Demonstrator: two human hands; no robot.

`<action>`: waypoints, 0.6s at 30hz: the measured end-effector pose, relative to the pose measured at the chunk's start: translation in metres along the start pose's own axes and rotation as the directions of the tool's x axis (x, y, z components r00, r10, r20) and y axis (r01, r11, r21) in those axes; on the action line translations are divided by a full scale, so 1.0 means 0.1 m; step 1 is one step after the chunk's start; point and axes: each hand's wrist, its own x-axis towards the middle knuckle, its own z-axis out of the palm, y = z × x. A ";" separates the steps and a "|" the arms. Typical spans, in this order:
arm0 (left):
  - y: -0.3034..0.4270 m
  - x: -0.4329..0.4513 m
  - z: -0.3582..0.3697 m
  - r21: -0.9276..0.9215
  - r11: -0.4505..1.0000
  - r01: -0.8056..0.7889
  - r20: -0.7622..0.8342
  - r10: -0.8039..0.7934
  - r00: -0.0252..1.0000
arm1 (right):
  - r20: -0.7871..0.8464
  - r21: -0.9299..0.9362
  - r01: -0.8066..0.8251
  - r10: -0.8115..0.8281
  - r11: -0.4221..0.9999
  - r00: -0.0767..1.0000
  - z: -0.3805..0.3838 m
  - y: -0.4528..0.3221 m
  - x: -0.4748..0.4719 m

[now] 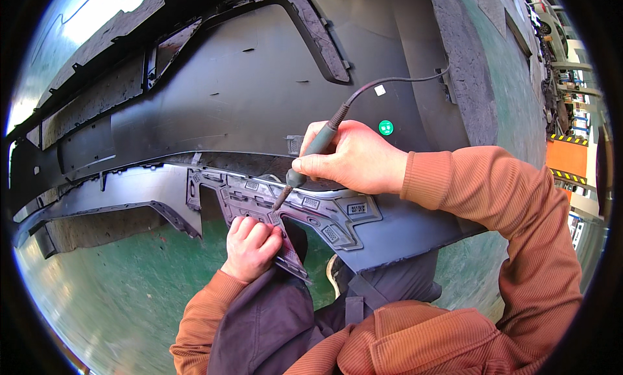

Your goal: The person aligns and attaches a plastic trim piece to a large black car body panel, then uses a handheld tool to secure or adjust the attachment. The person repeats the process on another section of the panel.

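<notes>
My right hand (348,157) grips a corded soldering iron (319,143) by its dark green handle. The iron slants down to the left, and its tip is at the ribbed surface of a black plastic bracket (311,202); whether it touches is hard to tell. The bracket lies along the near edge of a large dark plastic car bumper cover (263,97), seen from its inner side. Just below the tip, my left hand (253,246) is closed on the bracket's downward arm, its fingers curled over the edge. The cord runs from the handle to the upper right.
A green round sticker (386,127) and a small white square (379,90) are on the bumper cover. Grey matting (469,68) lies under it on the green floor (160,287). My legs are below the near edge. An orange panel with striped edges (567,158) stands at far right.
</notes>
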 end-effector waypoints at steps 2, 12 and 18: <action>0.00 0.00 0.01 0.013 1.000 0.006 0.005 -0.006 1.000 | -0.003 -0.005 0.010 -0.010 1.000 1.000 0.01 0.00 0.00; 0.01 0.01 0.00 0.054 0.999 -0.004 -0.022 0.006 1.000 | 0.029 -0.045 0.012 -0.011 0.999 1.000 0.00 -0.03 -0.02; 0.01 0.00 0.00 0.057 0.998 -0.007 -0.022 0.009 1.000 | 0.022 -0.095 0.019 -0.017 0.995 1.000 0.01 -0.03 -0.02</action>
